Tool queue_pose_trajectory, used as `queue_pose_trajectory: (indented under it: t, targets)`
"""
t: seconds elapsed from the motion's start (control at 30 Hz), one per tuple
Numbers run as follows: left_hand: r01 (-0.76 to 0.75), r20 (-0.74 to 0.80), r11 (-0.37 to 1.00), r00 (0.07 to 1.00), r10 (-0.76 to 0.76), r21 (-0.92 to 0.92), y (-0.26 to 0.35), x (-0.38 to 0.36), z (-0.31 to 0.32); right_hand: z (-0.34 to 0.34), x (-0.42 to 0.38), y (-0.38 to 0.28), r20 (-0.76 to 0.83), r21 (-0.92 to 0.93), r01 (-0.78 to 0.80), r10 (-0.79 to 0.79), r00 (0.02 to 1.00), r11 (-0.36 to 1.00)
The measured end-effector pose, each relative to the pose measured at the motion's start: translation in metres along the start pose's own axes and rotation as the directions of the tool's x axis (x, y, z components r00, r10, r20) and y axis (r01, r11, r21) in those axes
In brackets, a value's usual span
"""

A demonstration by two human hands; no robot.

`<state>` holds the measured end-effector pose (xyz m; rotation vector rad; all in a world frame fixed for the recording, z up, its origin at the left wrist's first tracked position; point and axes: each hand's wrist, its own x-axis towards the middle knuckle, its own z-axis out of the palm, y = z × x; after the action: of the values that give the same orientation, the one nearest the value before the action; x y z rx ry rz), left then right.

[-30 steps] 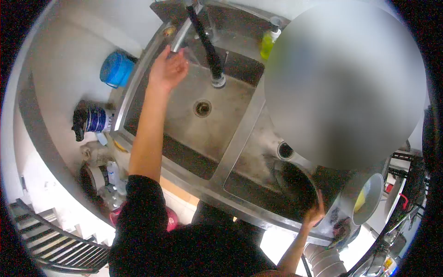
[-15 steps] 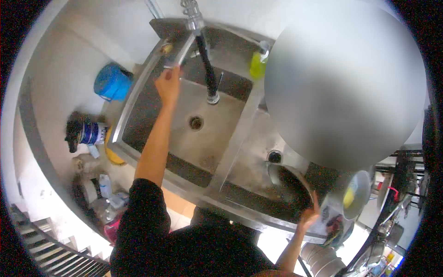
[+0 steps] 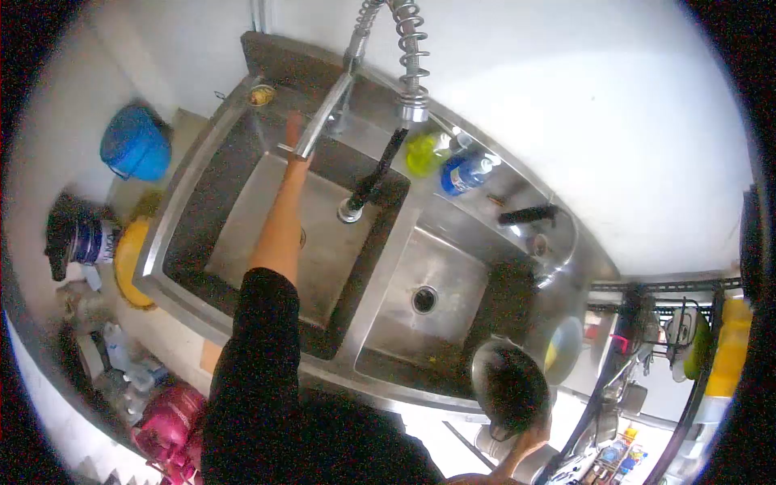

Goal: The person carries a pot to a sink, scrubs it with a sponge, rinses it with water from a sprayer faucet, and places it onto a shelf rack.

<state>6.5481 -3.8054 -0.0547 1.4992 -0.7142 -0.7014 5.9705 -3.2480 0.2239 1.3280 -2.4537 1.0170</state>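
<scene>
My left hand [image 3: 294, 128] is at the faucet on the back edge of the left basin, partly hidden behind the metal pipe [image 3: 325, 111]; its fingers are too blurred to read. A black hose with a spray head [image 3: 350, 211] hangs over the left basin [image 3: 267, 214]. At the lower right, my right hand [image 3: 531, 440] grips the rim of a dark, round metal pan [image 3: 511, 386], which is tilted over the front right corner of the right basin [image 3: 420, 267]. The inside of the pan looks dark.
Green [image 3: 423, 153] and blue [image 3: 465, 175] soap bottles stand on the back ledge. A pale bowl with something yellow [image 3: 563, 350] is right of the pan. A blue bucket [image 3: 136, 144] and a yellow basin [image 3: 132, 263] are on the left. Racks [image 3: 702, 347] hold kitchenware at the right.
The view has shifted to the right. The pan in my right hand has moved toward the sink's front edge, its inside now turned to the camera. My left hand is now behind the faucet pipe.
</scene>
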Motion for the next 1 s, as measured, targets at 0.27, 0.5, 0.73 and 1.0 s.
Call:
queue_pose_trajectory:
  t: [0.27, 0.5, 0.73, 1.0]
  targets:
    - [-0.042, 0.185, 0.999, 0.982, 0.047, -0.032, 0.001, -0.016, -0.010, 0.000, -0.002, -0.024, 0.015, 0.118, 0.062, -0.065, 0.998, 0.991]
    - [-0.745, 0.557, 0.546, 0.657, 0.507, 0.382, -0.091, -0.096, -0.097, -0.070, 0.047, -0.059, -0.165, -0.150, -0.080, 0.055, 0.985, 0.986]
    - [-0.305, 0.421, 0.946, 0.876, 0.236, 0.105, 0.115, -0.334, -0.119, -0.128, 0.037, -0.074, -0.419, 0.227, -0.065, 0.157, 0.894, 0.972]
    - [0.808, 0.900, 0.401, -0.414, -0.137, 0.433, 0.338, -0.571, -0.089, -0.203, -0.070, -0.042, -0.502, -0.021, 0.586, -0.516, 0.694, 0.810]
